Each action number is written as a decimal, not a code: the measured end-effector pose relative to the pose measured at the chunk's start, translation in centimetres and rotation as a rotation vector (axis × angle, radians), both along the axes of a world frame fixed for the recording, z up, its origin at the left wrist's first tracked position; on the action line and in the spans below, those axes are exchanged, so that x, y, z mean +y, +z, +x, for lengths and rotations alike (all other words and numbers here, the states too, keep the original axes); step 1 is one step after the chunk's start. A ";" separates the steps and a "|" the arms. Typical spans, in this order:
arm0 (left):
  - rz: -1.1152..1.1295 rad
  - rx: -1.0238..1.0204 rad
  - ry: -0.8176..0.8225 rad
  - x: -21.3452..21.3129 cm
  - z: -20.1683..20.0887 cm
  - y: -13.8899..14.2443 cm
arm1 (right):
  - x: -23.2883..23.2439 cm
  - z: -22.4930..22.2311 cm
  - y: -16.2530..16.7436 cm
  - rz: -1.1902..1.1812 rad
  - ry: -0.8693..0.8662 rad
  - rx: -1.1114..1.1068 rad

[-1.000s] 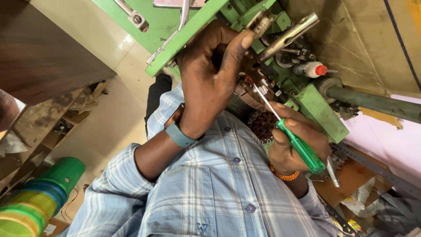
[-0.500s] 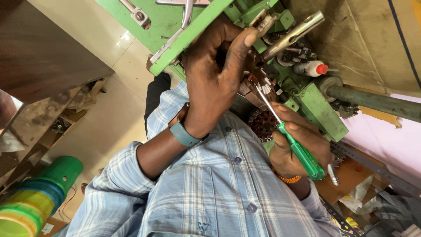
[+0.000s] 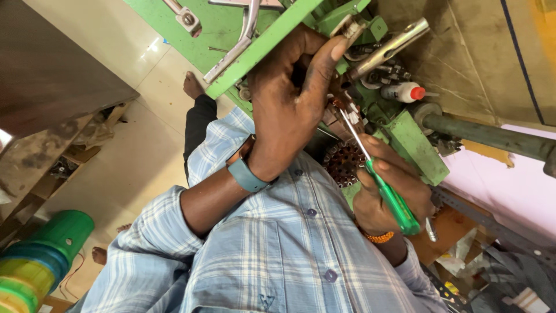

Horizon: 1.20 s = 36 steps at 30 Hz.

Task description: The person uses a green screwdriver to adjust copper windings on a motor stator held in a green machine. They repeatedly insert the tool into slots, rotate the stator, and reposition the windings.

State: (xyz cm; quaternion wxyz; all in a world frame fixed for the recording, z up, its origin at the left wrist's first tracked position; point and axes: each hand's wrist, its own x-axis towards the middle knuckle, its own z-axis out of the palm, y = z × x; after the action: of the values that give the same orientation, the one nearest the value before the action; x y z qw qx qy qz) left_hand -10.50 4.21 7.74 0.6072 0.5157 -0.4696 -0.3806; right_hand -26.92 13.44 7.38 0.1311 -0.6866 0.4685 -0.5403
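Far left, low: a stack of plastic spools (image 3: 35,264) in green, blue and yellow, standing off the work and well apart from both hands. Above it, a dark wooden bench edge (image 3: 46,87) with clutter beneath, over a pale tiled floor (image 3: 133,168) on which a bare foot (image 3: 193,84) shows. Upper centre: a green metal machine frame (image 3: 260,49), its flat bar running diagonally, with a bent metal lever (image 3: 246,32) lying on its top face. Centre: the hand with the blue-grey wristband (image 3: 248,175), taken here as the left hand (image 3: 289,104), reaches up from a blue plaid shirt (image 3: 272,255) and is curled over the machine's inner parts, thumb extended toward a small metal fitting (image 3: 347,26); the grip looks like a steadying one, though what the closed fingers press on is hidden by the hand itself. Right of centre: the right hand (image 3: 385,194), wearing an orange bead bracelet (image 3: 377,236), is wrapped around the green handle of a screwdriver (image 3: 391,200), whose thin shaft slants up and left so its tip meets small white-and-metal parts just beside the left hand. Behind the shaft sits a dark toothed wheel (image 3: 341,162). Further right: a steel tube (image 3: 391,46), a small white bottle with a red cap (image 3: 405,91), and a heavy grey shaft (image 3: 492,136) crossing a pink surface (image 3: 509,191).
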 end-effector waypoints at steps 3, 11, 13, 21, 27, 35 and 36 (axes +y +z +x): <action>0.009 0.015 -0.004 0.3 0.1 0.1 | 0.0 0.1 0.5 0.060 -0.062 0.008; 0.024 0.034 -0.020 0.4 0.5 0.3 | 0.0 -0.4 0.7 0.163 0.025 -0.419; -0.006 0.021 -0.010 0.5 0.5 0.3 | 0.4 -0.5 0.3 0.140 0.025 -0.336; -0.010 0.000 -0.007 0.5 0.6 -0.1 | 0.7 -0.9 0.3 0.080 -0.026 -0.112; -0.042 0.019 -0.004 0.5 0.8 0.0 | 1.3 1.0 2.7 0.172 0.014 -0.047; -0.028 0.018 -0.001 0.5 1.0 0.3 | 0.2 1.3 5.2 0.304 0.020 -0.156; -0.026 0.018 -0.001 0.6 1.0 0.3 | 0.5 1.3 5.4 0.338 0.002 -0.177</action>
State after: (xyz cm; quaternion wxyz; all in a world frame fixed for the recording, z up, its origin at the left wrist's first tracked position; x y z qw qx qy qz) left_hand -9.53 4.79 8.04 0.6179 0.5042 -0.4692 -0.3793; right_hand -25.60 13.91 12.79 0.2856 -0.6050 0.5386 -0.5122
